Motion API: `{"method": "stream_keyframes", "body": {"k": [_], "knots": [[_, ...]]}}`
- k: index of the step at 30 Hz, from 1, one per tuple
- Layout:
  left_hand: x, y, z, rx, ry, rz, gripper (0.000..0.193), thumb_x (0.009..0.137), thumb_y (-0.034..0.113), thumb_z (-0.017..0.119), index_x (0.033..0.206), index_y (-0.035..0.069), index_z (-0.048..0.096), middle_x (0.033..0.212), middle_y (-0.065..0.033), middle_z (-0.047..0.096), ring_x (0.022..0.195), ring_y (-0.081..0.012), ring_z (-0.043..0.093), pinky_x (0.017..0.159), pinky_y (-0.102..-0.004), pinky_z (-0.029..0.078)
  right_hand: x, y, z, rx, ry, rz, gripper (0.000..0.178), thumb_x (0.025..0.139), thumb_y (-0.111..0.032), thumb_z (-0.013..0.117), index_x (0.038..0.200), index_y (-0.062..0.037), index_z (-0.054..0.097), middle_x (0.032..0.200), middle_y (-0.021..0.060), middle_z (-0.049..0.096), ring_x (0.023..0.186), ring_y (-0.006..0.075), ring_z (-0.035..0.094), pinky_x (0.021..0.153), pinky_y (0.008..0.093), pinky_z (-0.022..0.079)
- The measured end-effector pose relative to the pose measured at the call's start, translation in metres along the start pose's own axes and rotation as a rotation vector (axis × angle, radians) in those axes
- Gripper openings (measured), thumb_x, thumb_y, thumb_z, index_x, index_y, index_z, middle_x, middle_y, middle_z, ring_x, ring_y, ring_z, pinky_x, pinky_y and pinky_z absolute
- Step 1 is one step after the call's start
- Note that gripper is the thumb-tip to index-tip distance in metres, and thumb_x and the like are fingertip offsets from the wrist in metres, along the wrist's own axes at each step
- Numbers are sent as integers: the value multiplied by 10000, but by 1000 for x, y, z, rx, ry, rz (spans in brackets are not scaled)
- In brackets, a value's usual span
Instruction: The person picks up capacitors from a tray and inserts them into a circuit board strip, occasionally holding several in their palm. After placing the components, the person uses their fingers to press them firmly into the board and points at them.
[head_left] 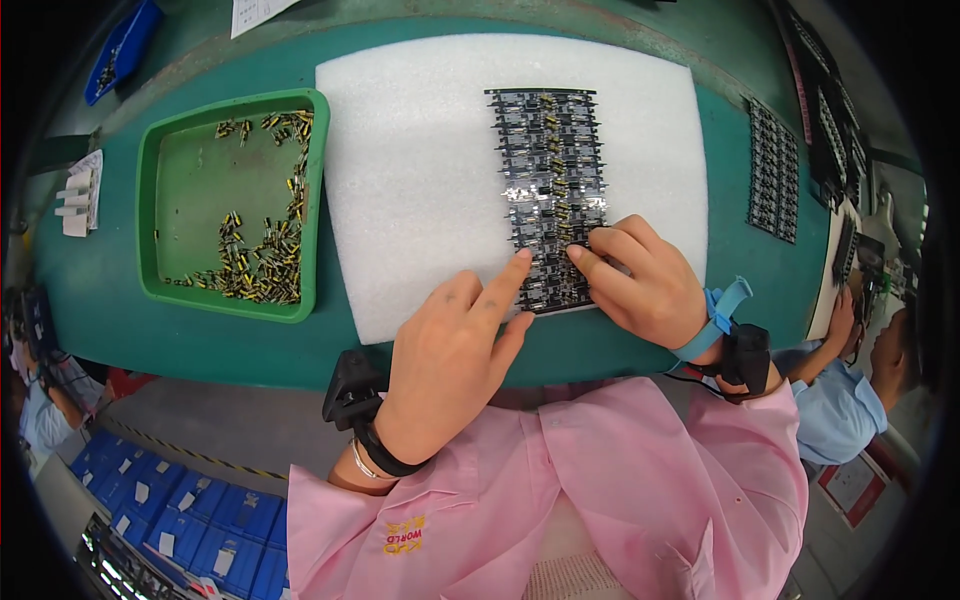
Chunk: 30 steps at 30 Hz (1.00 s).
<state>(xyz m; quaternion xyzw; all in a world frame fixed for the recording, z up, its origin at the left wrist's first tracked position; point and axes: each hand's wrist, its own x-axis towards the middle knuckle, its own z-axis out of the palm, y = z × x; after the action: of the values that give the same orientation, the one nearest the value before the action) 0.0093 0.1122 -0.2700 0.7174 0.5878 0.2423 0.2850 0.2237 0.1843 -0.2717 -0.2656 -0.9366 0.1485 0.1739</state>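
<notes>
A panel of dark circuit boards point(520, 165) lies on a white foam sheet point(410, 160) in front of me. Small yellow-and-black cylindrical capacitors point(558, 165) run down its middle column. My left hand point(440, 350) rests its outstretched index fingertip at the panel's lower left side; the thumb is spread away near the bottom edge, the other fingers curled, and nothing is held. Over the lower right part of the panel, my right hand point(650, 285) is closed in a pinch by the capacitor column. Whatever its fingertips hold is hidden.
Left of the foam stands a green tray point(148, 220) with many loose capacitors point(265, 265). A blue bin point(120, 55) is at the far left. More board panels point(773, 170) lie at the right. Co-workers in blue sit at both sides; blue crates point(190, 510) stand lower left.
</notes>
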Motion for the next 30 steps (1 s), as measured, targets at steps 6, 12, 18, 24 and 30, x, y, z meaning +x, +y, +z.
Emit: {"method": "stream_keyframes", "body": {"k": [6,12,18,24,30], "knots": [[-12,32,-10,-41,-20,-40,515,783,110,692,1276,101,542,759,-73,483,670,-221,529,561,-343,449,-15,-10,-30,120,32,41,386,611,79,647,994,33,651,922,122,569,760,252,547,602,318,460],[-34,70,-23,-358,-33,-199,558,740,-5,674,1272,81,527,708,-52,468,608,-163,483,556,-291,438,-33,-42,-55,199,254,181,333,652,100,636,970,6,668,864,108,585,727,231,547,608,309,445],[-43,80,-23,-661,-64,-204,692,694,-85,622,1343,86,452,692,48,416,599,-17,351,510,-160,267,-14,-87,-57,387,287,167,285,656,65,707,922,-32,675,802,89,586,699,217,536,588,306,425],[-45,74,-19,-732,-56,-218,767,684,-77,624,1390,85,372,696,39,435,605,-26,366,517,-163,281,-4,-95,-44,445,235,141,261,648,5,764,887,-40,670,792,78,574,700,223,529,587,304,417],[-38,66,-24,-542,-160,-229,796,722,-40,652,1409,55,263,772,-107,544,693,-240,594,639,-325,491,5,-94,-33,426,123,111,232,680,-11,742,890,-38,647,815,73,546,741,248,515,641,327,435]]}}
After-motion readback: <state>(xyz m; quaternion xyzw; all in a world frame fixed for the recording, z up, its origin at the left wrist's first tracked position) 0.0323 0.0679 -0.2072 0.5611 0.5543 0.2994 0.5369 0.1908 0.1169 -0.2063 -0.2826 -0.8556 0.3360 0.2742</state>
